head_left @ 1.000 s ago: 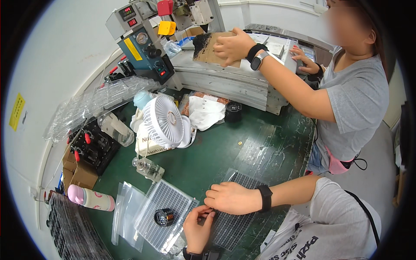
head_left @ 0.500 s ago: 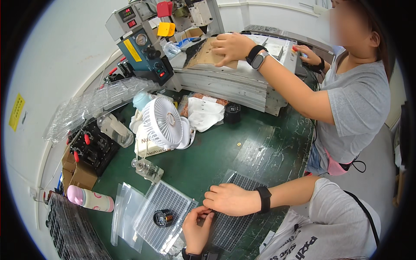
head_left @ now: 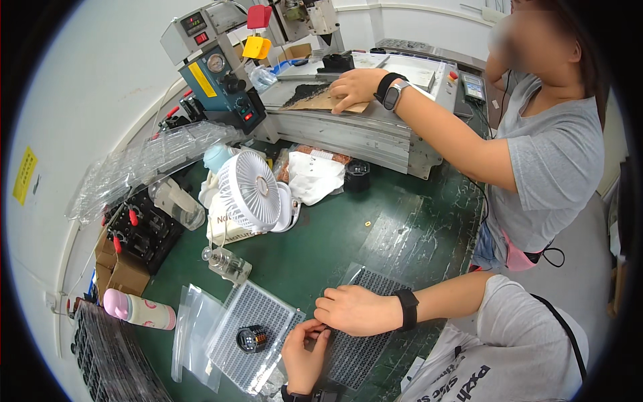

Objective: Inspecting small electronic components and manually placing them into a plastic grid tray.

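Dark gridded sheet (head_left: 362,352) beside pale gridded sheet (head_left: 258,308)

Left hand (head_left: 303,358) and right hand (head_left: 357,310) touch fingertips at the dark sheet's edge; whether they grip anything, I cannot tell. Two sheets, tightly rowed, lie on the green table (head_left: 315,248), one black cylinder (head_left: 250,339) atop the pale one; beyond, one white fan (head_left: 249,191).

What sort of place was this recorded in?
Probably a small-parts assembly workshop: there is a teal control box with a dial gauge, a black fixture with red-tipped levers, and a sheet bearing rows of small dark shapes on a scuffed green workbench.
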A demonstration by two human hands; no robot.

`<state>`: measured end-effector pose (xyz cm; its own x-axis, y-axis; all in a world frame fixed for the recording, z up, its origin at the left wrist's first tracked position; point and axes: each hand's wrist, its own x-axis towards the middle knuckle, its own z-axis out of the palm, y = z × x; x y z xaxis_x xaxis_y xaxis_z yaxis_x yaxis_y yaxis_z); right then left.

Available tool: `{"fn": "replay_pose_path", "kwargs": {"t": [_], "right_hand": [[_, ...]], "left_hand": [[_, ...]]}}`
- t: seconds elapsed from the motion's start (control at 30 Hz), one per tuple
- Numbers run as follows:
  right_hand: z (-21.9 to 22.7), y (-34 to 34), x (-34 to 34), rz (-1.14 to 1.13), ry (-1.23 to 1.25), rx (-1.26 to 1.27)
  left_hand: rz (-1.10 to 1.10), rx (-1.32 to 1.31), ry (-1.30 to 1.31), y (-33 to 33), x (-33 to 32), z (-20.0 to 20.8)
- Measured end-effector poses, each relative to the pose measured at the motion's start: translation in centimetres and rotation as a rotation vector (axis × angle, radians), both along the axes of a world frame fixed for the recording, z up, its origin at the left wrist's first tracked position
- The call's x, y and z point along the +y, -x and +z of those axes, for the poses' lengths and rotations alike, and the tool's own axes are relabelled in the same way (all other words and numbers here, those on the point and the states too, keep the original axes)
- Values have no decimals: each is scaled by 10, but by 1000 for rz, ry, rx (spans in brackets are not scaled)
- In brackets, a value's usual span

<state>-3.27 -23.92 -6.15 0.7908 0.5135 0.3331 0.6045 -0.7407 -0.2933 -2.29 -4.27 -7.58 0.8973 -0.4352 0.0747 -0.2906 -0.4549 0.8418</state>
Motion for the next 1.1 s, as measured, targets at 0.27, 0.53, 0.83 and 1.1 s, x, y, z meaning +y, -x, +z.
{"fn": "replay_pose_path", "kwargs": {"t": [0.27,0.53,0.83,1.1], "right_hand": [[-1,1,2,4,15,-24],[1,2,1,11,37,-36],[1,2,1,11,38,-14],[2,3,1,11,33,-3]], "left_hand": [[-23,-67,-23,-1,2,-3],[1,15,-24,3,-2,7],[-17,-39,-16,0,1,-2],[10,26,-11,3,-1,5]]}}
